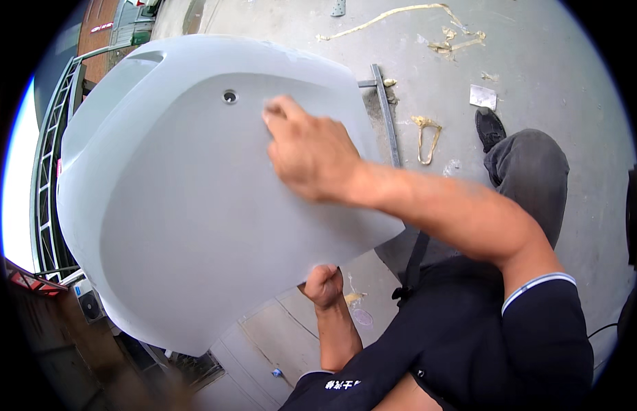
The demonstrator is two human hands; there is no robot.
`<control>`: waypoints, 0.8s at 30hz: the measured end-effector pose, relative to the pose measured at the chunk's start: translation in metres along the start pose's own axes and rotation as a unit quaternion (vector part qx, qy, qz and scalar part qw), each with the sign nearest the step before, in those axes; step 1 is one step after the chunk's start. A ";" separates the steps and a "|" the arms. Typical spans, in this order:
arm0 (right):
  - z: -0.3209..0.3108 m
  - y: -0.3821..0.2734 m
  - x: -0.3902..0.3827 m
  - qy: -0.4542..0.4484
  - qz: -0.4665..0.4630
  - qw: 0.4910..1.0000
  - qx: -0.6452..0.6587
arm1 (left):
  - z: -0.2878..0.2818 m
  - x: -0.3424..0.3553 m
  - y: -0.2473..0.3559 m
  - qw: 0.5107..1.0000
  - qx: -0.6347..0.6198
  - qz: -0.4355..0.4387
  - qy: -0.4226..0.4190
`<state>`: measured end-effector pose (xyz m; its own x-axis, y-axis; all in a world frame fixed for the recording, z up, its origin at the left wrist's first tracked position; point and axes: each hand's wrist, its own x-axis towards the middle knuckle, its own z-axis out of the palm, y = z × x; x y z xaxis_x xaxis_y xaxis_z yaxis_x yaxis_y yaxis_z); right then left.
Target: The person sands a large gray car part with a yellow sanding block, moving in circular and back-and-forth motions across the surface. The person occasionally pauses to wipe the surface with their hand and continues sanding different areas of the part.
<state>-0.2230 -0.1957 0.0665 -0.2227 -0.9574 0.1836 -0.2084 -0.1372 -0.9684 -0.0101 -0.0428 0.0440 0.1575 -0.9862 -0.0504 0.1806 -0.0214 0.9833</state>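
Observation:
A large, light grey car body panel (188,205) fills the middle of the view. It is smooth and curved, with a round hole (229,96) near its upper part. Against its surface, right of that hole, my right hand (311,151) is closed with bent fingers. The fingertips are slightly blurred, and whatever they hold is hidden. Lower down, my left hand (324,285) grips the panel's near edge, thumb on the front and other fingers curled behind, partly out of sight.
A metal stand bar (385,113) shows beyond the panel's right edge. Crumpled masking tape strips (428,137) and a white paper piece (482,97) lie on the concrete floor (558,75). My shoe (490,129) rests near the paper. An air-conditioner unit (90,301) stands at left.

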 end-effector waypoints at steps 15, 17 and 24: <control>-0.130 0.173 0.085 0.118 0.222 0.967 0.036 | 0.012 0.006 0.000 0.991 0.062 0.084 -0.081; -0.137 0.203 0.087 0.069 0.288 0.955 -0.026 | 0.017 0.006 -0.007 0.994 0.034 0.094 -0.041; -0.109 0.274 0.112 -0.109 0.098 0.867 -0.476 | 0.030 0.001 -0.014 0.987 0.035 0.151 0.043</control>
<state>-0.4090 -0.3129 -0.1601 -0.1794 -0.9781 -0.1055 -0.9020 0.2064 -0.3793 -0.0416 -0.0480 0.0354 0.2753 -0.9322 0.2348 0.0462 0.2568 0.9654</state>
